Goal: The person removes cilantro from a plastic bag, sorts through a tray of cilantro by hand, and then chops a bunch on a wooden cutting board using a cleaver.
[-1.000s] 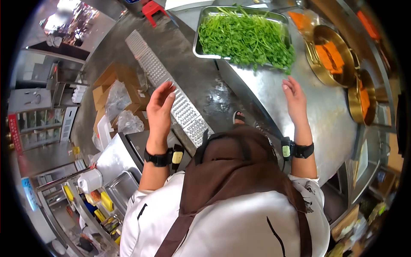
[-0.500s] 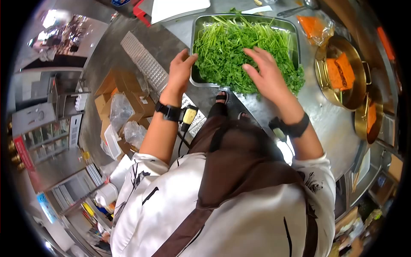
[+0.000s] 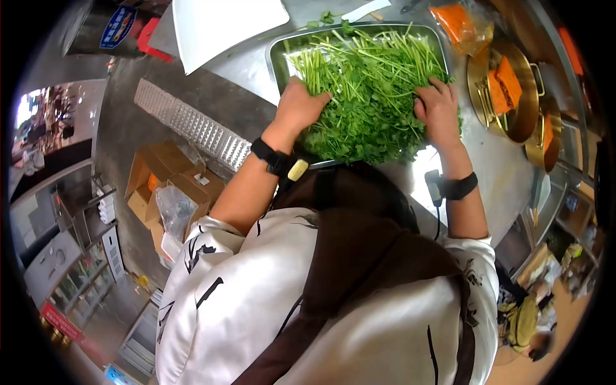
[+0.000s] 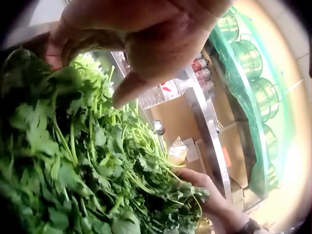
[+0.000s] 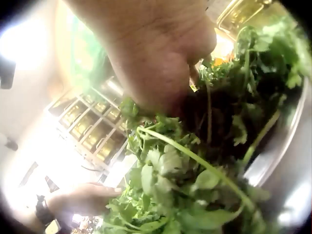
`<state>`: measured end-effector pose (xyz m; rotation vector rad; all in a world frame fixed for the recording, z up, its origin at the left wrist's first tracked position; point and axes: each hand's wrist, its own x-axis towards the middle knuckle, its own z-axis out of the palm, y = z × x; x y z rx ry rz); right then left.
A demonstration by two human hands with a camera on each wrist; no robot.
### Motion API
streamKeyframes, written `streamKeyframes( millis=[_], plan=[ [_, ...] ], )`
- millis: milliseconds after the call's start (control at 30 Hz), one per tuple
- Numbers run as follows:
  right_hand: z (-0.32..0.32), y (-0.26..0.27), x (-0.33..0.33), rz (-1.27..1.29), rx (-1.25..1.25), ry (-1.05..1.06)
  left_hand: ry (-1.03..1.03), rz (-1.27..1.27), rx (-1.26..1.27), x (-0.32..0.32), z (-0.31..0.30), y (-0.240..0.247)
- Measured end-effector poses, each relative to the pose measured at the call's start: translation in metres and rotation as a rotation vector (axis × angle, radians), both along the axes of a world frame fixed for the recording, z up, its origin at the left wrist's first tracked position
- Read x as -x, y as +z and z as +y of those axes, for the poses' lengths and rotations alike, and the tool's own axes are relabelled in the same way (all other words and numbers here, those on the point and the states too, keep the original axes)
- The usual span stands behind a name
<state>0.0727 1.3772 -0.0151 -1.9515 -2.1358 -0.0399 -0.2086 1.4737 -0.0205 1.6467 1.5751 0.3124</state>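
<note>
One heap of leafy greens (image 3: 372,96) fills one metal tray (image 3: 410,27), long axis crosswise, stems pointing away from the person. The left hand (image 3: 300,108), thumb spread, and right hand (image 3: 439,112), fingers bent, grip unclear, touch opposite ends.

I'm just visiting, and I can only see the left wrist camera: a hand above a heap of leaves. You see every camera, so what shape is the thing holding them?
Observer: The head view shows a rectangular metal tray under the leafy greens.
Visitor: Oh, nice! And is there any other food to the person's right?
Observer: Yes. Past the tray, a gold-coloured pan holds orange pieces.
Visitor: What about the floor, to the left?
Observer: There's an open cardboard box, with a clear plastic bag at it.
</note>
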Motion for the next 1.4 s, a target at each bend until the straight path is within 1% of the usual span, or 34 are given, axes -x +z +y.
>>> streamKeyframes(
  millis=[67, 100, 133, 200, 233, 267, 333, 367, 400, 433, 467, 500, 533, 600, 667, 700, 733, 800, 833, 867, 900, 933, 1000, 1033, 1067, 1100, 1133, 1167, 1200, 1267, 1300, 1333, 1400],
  plan=[
    [0.001, -0.006, 0.004, 0.100, -0.041, -0.029, -0.203, 0.115, 0.274, -0.006, 0.018, 0.012],
    [0.002, -0.008, 0.005, 0.115, -0.022, -0.042, -0.156, 0.273, 0.142, -0.013, 0.014, 0.004],
    [0.003, -0.008, 0.006, 0.112, -0.018, -0.048, -0.163, 0.270, 0.146, -0.013, 0.015, -0.002],
    [0.004, -0.008, 0.006, 0.137, -0.002, -0.066, -0.251, -0.022, 0.139, -0.009, 0.015, -0.012],
    [0.003, -0.007, 0.004, 0.138, -0.005, -0.065, -0.201, -0.122, 0.173, -0.006, 0.015, -0.022],
    [0.002, -0.005, 0.002, 0.152, 0.005, -0.080, -0.202, -0.121, 0.168, -0.001, 0.011, -0.031],
    [0.000, -0.003, -0.005, 0.170, 0.002, -0.099, 0.141, -0.484, 0.228, 0.007, 0.003, -0.034],
    [-0.002, -0.003, -0.009, 0.199, 0.016, -0.122, 0.227, -0.623, 0.292, 0.011, 0.000, -0.037],
    [-0.003, -0.002, -0.011, 0.229, 0.030, -0.140, 0.230, -0.621, 0.284, 0.015, -0.006, -0.031],
    [-0.002, -0.001, -0.011, 0.233, 0.020, -0.131, 0.301, -0.687, 0.330, 0.017, -0.010, -0.023],
    [-0.002, 0.000, -0.010, 0.299, 0.004, -0.172, 0.371, -0.754, 0.374, 0.019, -0.010, -0.018],
    [-0.002, 0.002, -0.008, 0.366, -0.010, -0.212, 0.369, -0.739, 0.372, 0.021, -0.010, -0.024],
    [0.001, 0.018, 0.002, 0.370, -0.017, -0.202, 0.373, -0.740, 0.359, 0.021, -0.010, -0.022],
    [0.006, 0.049, 0.032, 0.262, -0.374, -0.001, 0.393, -0.762, 0.455, 0.019, -0.011, -0.020],
    [-0.002, 0.057, 0.070, 0.683, -0.146, 0.032, 0.395, -0.733, 0.441, 0.011, -0.015, -0.011],
    [0.000, 0.054, 0.082, 0.682, 0.075, 0.050, 0.393, -0.706, 0.431, 0.005, -0.016, -0.007],
    [0.001, 0.047, 0.092, 0.676, 0.295, 0.065, 0.376, -0.709, 0.431, 0.003, -0.018, -0.005],
    [0.010, 0.023, 0.105, 0.295, 0.542, -0.080, 0.304, -0.778, 0.489, 0.002, -0.022, -0.002],
    [0.014, 0.014, 0.106, 0.295, 0.538, -0.095, 0.284, -0.806, 0.548, 0.001, -0.025, 0.007],
    [0.018, 0.006, 0.106, 0.268, 0.568, -0.154, 0.272, -0.807, 0.550, 0.001, -0.026, 0.004],
    [0.021, 0.006, 0.107, 0.242, 0.600, -0.210, 0.280, -0.786, 0.627, 0.002, -0.027, 0.002],
    [0.022, 0.007, 0.109, 0.243, 0.601, -0.216, 0.292, -0.763, 0.703, 0.001, -0.028, 0.000],
    [0.021, 0.010, 0.113, 0.584, 0.673, -0.018, 0.276, -0.727, 0.730, 0.001, -0.033, -0.001],
    [0.016, 0.007, 0.118, 0.672, 0.549, 0.093, 0.255, -0.812, 0.716, 0.001, -0.033, -0.001],
    [0.015, 0.009, 0.116, 0.673, 0.550, 0.092, 0.238, -0.899, 0.698, 0.002, -0.032, -0.001],
    [0.014, 0.021, 0.115, 0.782, 0.538, 0.160, 0.235, -0.981, 0.755, 0.011, -0.030, -0.006],
    [0.015, 0.032, 0.115, 0.895, 0.527, 0.230, 0.270, -0.977, 0.703, 0.011, -0.032, 0.005],
    [0.018, 0.040, 0.112, 1.021, 0.751, 0.178, 0.279, -0.989, 0.650, 0.013, -0.032, 0.012],
    [0.018, 0.033, 0.109, 1.028, 0.755, 0.188, 0.285, -0.998, 0.594, 0.016, -0.031, 0.015],
    [0.017, 0.015, 0.103, 1.414, 0.547, 0.201, 0.302, -0.983, 0.564, 0.024, -0.025, 0.013],
    [0.019, 0.016, 0.094, 1.418, 0.529, 0.110, 0.310, -0.976, 0.541, 0.028, -0.024, 0.012],
    [0.021, 0.003, 0.084, 1.450, 0.490, 0.029, 0.317, -0.971, 0.533, 0.033, -0.024, 0.013],
    [0.022, -0.019, 0.063, 1.403, 0.399, -0.104, 0.412, -0.929, 0.590, 0.040, -0.024, 0.013]
  ],
)
